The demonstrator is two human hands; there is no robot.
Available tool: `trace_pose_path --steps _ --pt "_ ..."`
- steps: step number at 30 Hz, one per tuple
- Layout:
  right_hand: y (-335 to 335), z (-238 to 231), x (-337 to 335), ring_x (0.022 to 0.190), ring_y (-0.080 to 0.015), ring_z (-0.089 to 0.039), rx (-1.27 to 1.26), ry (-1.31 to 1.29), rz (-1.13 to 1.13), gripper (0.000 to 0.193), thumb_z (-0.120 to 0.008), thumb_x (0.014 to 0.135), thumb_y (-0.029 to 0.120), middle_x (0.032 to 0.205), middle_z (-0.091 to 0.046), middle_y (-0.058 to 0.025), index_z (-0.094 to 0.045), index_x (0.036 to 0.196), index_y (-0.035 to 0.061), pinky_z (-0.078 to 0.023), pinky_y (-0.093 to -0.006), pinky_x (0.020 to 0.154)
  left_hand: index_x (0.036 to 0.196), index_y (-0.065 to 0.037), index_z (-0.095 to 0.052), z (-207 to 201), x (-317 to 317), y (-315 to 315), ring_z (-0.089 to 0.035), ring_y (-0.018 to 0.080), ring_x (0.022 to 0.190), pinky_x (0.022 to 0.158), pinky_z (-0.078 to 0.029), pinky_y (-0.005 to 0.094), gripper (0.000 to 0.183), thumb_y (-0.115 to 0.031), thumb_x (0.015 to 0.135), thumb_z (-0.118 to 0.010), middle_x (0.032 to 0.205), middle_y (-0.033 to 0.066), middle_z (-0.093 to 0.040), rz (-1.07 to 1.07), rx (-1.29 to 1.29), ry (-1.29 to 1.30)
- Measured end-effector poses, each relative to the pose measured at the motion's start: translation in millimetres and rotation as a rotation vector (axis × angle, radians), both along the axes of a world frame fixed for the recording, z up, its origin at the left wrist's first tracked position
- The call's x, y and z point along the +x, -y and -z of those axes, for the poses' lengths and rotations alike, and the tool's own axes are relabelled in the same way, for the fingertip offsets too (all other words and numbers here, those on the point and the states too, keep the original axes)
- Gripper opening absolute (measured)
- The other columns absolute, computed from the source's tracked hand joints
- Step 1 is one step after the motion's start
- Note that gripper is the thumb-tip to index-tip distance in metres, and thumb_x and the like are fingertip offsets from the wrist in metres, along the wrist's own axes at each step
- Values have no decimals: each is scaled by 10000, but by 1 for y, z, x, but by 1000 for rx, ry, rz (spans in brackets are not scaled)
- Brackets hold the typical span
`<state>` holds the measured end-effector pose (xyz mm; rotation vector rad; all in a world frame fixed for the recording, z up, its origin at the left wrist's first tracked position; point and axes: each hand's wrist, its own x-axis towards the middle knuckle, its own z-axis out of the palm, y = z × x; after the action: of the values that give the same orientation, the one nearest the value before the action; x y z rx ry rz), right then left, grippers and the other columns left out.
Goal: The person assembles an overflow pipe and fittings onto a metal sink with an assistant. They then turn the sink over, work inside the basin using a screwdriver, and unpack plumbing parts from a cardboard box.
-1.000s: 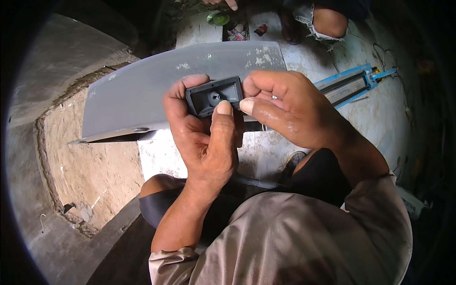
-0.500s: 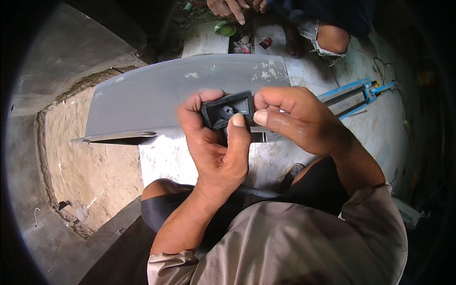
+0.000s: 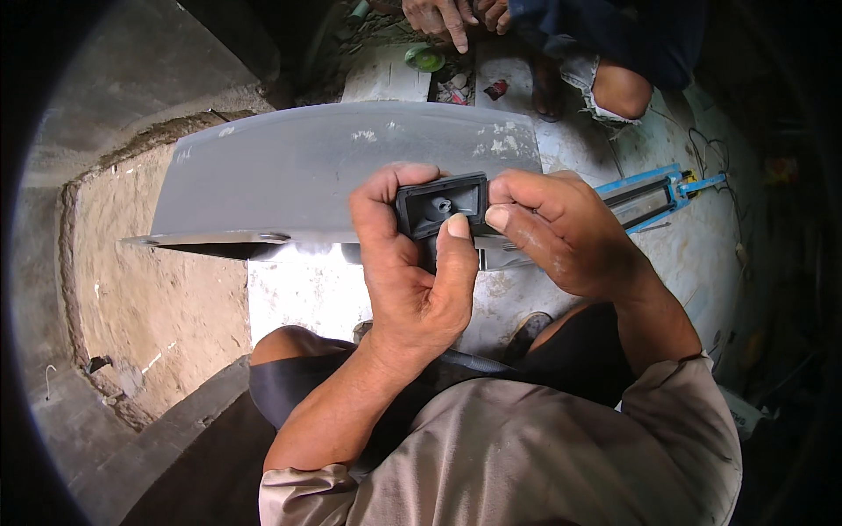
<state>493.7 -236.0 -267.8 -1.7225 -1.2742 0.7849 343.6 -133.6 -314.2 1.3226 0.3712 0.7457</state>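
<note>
The background is a dim work area with a pale tiled floor (image 3: 307,302). At the far left, a grey concrete wall (image 3: 132,79) borders a strip of bare brown earth (image 3: 158,289). To the right of these lies a wide grey panel (image 3: 263,180), its surface worn to pale patches near the right end.

The left hand (image 3: 412,276) supports a small black rectangular box (image 3: 425,209) in front of the panel. Its fingers wrap the left end and its thumb presses the lower rim. The open side faces up and shows a round central post. Beyond the panel sit a green bowl (image 3: 425,59), a co-worker's hand (image 3: 434,17) and a red wrapper (image 3: 496,89).

The right hand (image 3: 557,223) is at the right end of the box, thumb and forefinger drawn together; what they pinch cannot be told. Farther right, a blue-framed tool (image 3: 638,178) lies on the floor, with a dark cable (image 3: 697,145) just beyond it.
</note>
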Motion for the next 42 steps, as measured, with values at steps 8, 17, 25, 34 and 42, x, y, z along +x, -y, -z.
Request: trace_pose_path --steps 8,17,25,34,42 --pt "-2 2 0 554 -330 -544 45 68 -28 122 -591 965 101 621 -513 -151 -581 925 -14 -424 -409 555 1343 25 -320 -1 -2 0 -530 117 1010 851 -470 241 452 44 947 -538 1175 111 -481 1 38 -27" --pt "-4 6 -3 544 -266 -498 140 176 -11 101 -610 943 71 629 -504 -123 -577 878 1 -391 -387 524 1317 27 -341 2 4 -1 -568 102 917 796 -487 227 495 77 889 -584 1122 101 -495 -64 239 7" --pt "-2 8 -12 567 -126 -429 119 -23 115 87 -608 962 59 639 -499 -87 -576 927 -14 -383 -310 536 1310 -46 -382 -24 0 -2 -589 94 723 633 -495 242 416 16 962 -601 907 64 -604 54 -273 -24" --pt "9 -1 -29 526 -239 -505 236 237 111 105 -654 934 84 632 -512 -119 -577 915 15 -414 -361 526 1258 42 -655 -54 -27 -30 -625 102 1024 921 -489 233 299 -19 966 -677 1091 63 -682 202 -76 -245" --pt "-2 -8 -45 632 -350 -618 232 79 72 132 -647 915 102 691 -597 -173 -572 890 -4 -477 -432 587 1185 52 -677 -72 -45 -42 -596 119 948 871 -469 247 248 -32 952 -692 1012 59 -649 265 181 -319"
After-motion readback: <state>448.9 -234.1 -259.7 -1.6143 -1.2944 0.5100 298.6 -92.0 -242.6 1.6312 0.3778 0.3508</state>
